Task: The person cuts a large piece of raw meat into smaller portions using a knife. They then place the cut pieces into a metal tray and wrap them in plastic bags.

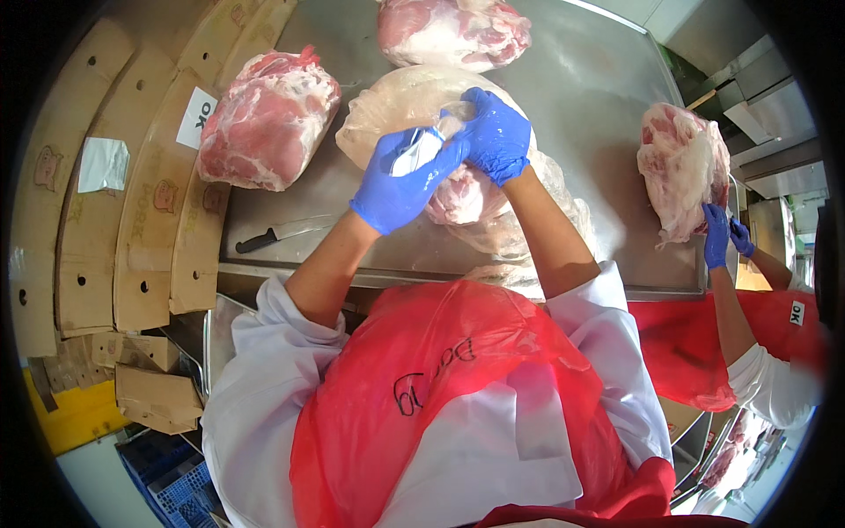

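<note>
In front of me on the metal table [581,114] lies a piece of raw meat [462,195] in a large clear plastic bag [378,110]. My left hand [409,172], in a blue glove, is closed on a gathered part of the bag, and a white strip [415,153] shows between its fingers; whether it is a label I cannot tell. My right hand [497,136], also gloved in blue, grips the bag right beside it, with its fingers bent around the plastic. Loose plastic film [554,207] spreads under my right forearm.
A bare meat piece [268,119] lies at the left, another [453,31] at the far side. A knife [277,232] with a black handle rests near the left front edge. Cardboard boxes [114,220] line the left. At right, a co-worker's gloved hands [720,236] touch a meat piece [682,172].
</note>
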Demonstrator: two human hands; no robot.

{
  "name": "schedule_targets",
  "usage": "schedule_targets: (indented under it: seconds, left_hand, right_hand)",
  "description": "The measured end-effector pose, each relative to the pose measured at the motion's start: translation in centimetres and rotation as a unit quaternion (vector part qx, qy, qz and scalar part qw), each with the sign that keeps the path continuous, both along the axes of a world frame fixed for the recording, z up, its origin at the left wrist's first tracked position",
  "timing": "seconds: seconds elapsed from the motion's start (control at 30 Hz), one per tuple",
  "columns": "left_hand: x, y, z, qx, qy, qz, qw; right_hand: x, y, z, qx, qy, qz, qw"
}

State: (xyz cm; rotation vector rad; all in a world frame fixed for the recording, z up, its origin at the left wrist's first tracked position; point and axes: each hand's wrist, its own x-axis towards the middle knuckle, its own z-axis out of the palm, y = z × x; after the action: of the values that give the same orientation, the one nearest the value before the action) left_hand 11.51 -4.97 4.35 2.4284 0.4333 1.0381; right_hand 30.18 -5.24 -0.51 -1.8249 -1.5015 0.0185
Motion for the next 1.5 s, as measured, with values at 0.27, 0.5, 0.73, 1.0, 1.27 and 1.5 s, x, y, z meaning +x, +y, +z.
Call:
schedule_targets:
  seconds: [0.27,0.5,0.73,1.0,1.27,1.5]
  left_hand:
    - [-10.6,-1.2,-8.0,-0.527,0.197,0.046,0.825]
    - [-20.2,5.8,-23.5,-0.274,0.36,0.315,0.834]
    - [-14.9,15.0,-14.6,-0.405,0.084,0.194,0.89]
    - [-3.4,14.5,-7.9,-0.046,0.038,0.116,0.991]
    - [-0.4,17.5,-8.6,0.017,0.084,0.073,0.994]
    - [-1.7,32.3,-18.3,-0.071,0.159,0.107,0.979]
  right_hand:
    - [4.9,2.4,-2.8,-0.012,0.087,-0.061,0.994]
    - [16.5,5.6,-2.3,0.079,0.13,-0.122,0.981]
    - [23.8,7.7,-0.1,0.007,0.454,-0.15,0.878]
    - [22.7,5.5,-3.2,0.043,0.559,-0.016,0.828]
    - [14.5,-1.6,-7.8,-0.086,0.373,-0.01,0.924]
    - [7.2,-4.5,-6.2,-0.051,0.359,0.047,0.931]
